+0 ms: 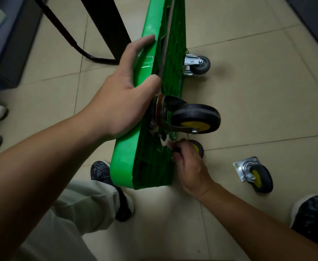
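The green platform trolley (125, 166) is standing on its long edge on the tiled floor (248, 102) at centre frame, its long axis running from 6 o'clock to 12 o'clock and leaning slightly toward 1 o'clock, with the ribbed underside facing 3 o'clock. The left hand (120, 102) is gripping the upper edge, fingers and thumb wrapping over the rim. The right hand (188, 166) is clenching around a small pale piece (164, 143) at the base of the large caster (196, 117); what the piece is cannot be told. Four casters are showing: three black with yellow hubs and one grey. The large caster is sticking out toward 3 o'clock, the half-hidden caster (198, 148) is sitting behind the right hand, the loose caster (256, 178) is lying on the floor at 4 o'clock well apart from the trolley, and the grey caster (200, 65) is sitting at 1 o'clock.
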Motion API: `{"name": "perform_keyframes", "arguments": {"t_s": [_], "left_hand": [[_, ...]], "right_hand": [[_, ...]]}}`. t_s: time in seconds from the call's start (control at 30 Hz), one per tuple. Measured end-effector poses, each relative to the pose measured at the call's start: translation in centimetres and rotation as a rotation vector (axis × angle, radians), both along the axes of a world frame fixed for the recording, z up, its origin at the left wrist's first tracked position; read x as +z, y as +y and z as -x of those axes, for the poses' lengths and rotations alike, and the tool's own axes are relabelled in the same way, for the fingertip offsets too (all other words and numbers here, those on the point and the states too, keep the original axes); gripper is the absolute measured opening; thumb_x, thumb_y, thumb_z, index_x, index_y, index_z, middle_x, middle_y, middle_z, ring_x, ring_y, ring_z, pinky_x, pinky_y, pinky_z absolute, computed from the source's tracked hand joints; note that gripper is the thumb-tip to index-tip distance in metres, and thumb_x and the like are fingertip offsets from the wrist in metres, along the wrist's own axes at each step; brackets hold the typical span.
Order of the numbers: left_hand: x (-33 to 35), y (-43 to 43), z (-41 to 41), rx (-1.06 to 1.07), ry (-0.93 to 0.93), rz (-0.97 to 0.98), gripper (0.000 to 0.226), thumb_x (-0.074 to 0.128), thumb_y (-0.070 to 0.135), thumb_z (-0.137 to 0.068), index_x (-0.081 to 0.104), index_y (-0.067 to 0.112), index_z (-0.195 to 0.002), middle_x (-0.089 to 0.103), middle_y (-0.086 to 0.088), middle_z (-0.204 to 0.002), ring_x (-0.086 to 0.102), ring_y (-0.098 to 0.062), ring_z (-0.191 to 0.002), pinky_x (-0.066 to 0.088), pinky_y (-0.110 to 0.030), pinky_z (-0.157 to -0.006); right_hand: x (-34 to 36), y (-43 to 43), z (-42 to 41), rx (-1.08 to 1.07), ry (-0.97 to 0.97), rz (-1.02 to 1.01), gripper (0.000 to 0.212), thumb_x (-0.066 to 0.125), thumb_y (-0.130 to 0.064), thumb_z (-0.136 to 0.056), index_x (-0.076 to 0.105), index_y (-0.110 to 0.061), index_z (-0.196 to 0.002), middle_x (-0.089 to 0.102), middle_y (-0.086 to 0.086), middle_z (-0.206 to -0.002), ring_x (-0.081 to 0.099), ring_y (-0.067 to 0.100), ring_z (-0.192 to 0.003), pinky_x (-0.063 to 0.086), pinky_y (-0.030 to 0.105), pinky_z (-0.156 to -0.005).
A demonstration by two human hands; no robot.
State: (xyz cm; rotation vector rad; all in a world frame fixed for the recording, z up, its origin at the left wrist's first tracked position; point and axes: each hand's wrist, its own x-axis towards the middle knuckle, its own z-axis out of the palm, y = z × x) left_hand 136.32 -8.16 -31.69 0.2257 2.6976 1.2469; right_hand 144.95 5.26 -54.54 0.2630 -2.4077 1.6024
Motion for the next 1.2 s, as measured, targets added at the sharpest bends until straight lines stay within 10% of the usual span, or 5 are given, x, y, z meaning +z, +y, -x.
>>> {"name": "perform_keyframes", "arguments": {"t_s": [0.57,0.73,0.9,1.2], "left_hand": [[0.2,0.6,-0.3,0.048,0.011,0.031,0.06,0.05,0.025,-0.099,0.03,0.054,-0.148,0.056,0.02,-0.093,0.06,0.001,-0.06,0.056,-0.031,-0.06],[0.5,0.8,-0.7,0.055,0.001,0.065,0.06,0.049,0.032,-0.099,0.025,0.055,-0.149,0.059,0.019,-0.103,0.067,-0.016,-0.079,0.058,-0.045,-0.08],[0.4,0.9,-0.7,0.051,0.019,0.084,0.062,0.049,0.034,-0.098,0.022,0.05,-0.152,0.061,0.001,-0.118,0.066,-0.022,-0.086,0.055,-0.044,-0.085],[0.7,0.1,-0.4,-0.005,-0.008,0.12,0.062,0.048,0.035,-0.099,0.019,0.05,-0.152,0.06,-0.004,-0.107,0.063,-0.019,-0.082,0.052,-0.04,-0.078]], "right_hand": [[5.3,0.0,-1.0,0.27,-0.318,0.005,0.029,0.048,-0.024,-0.105,0.044,-0.044,-0.085,0.056,-0.028,-0.08,0.055,-0.007,-0.076,0.038,0.012,-0.068],[10.0,0.5,-2.2,0.334,-0.581,0.052,0.029,0.046,-0.027,-0.107,0.056,-0.023,-0.081,0.064,-0.002,-0.07,0.065,0.007,-0.067,0.052,0.022,-0.065],[16.7,0.7,-1.2,0.436,-1.161,0.534,0.04,0.038,-0.036,-0.109,0.052,-0.003,-0.091,0.066,0.011,-0.066,0.072,0.028,-0.065,0.059,0.032,-0.056],[16.2,2.0,-5.2,0.523,-1.193,0.425,0.036,0.034,-0.033,-0.11,0.053,-0.007,-0.093,0.063,0.01,-0.077,0.066,0.025,-0.068,0.055,0.027,-0.06]]}}
